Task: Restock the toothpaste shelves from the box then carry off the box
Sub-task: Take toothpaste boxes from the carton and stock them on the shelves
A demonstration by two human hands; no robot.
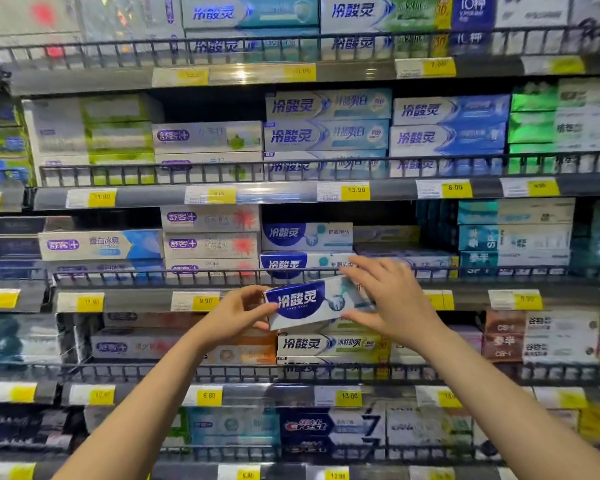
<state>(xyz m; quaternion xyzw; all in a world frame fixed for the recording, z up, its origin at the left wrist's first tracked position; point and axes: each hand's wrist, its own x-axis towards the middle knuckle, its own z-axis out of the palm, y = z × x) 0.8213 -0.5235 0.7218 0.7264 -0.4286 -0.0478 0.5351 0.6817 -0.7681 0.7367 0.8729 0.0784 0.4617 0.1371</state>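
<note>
A blue-and-white toothpaste carton (309, 301) is held in front of the shelves, just below the rail of the third shelf. My left hand (238, 315) grips its left end. My right hand (388, 297) holds its right end, fingers over the top and thumb beneath. Directly behind and above it, two matching cartons (305, 237) are stacked on that shelf, with dark free room over them. The restocking box is not in view.
Several shelves (291, 194) of toothpaste cartons fill the view, each with a black wire front rail (187, 275) and yellow price tags (355, 192). A dark gap (208, 105) shows above the cartons on the second shelf.
</note>
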